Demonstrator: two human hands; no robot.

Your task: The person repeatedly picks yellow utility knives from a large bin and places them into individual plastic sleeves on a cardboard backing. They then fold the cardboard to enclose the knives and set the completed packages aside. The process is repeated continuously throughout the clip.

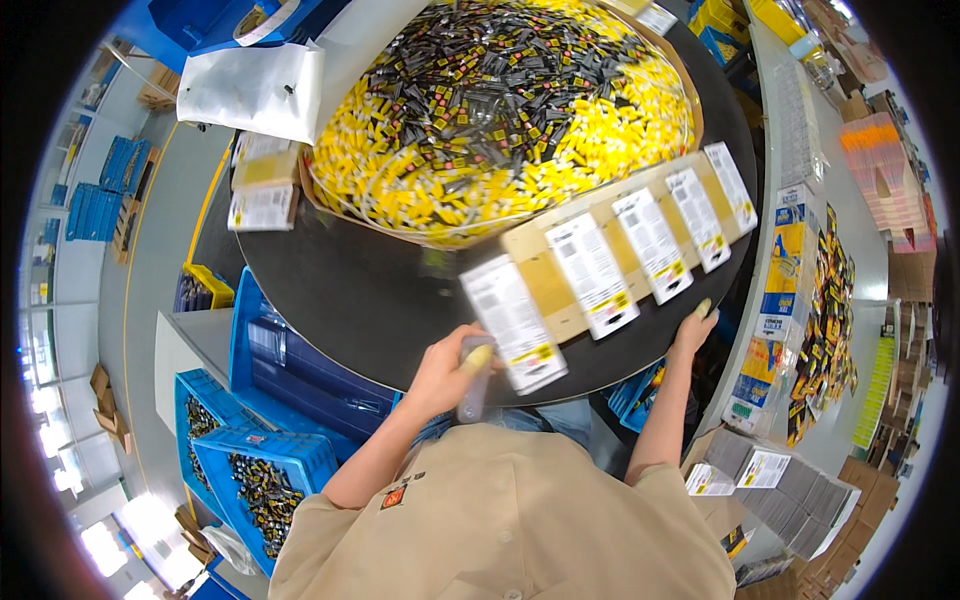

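Note:
My left hand [440, 372] is closed around a grey tube with a yellow tip [474, 380], held at the near rim of the round black table [370, 300]. Just beyond it lies a blurred white label card [512, 322], the nearest of a row of flat brown boxes with white labels [610, 250] that runs to the far right. My right hand [693, 330] rests flat on the table's right rim beside that row, fingers stretched; one fingertip looks pale yellow. A big heap of small yellow and black packets [500, 100] fills the far half of the table.
Blue crates [265, 470] holding small packets stand at the lower left under the table. A white bag [255, 90] lies at the far left. A side counter [800, 300] on the right carries cartons and packets, with grey stacked boxes [790, 490] below it.

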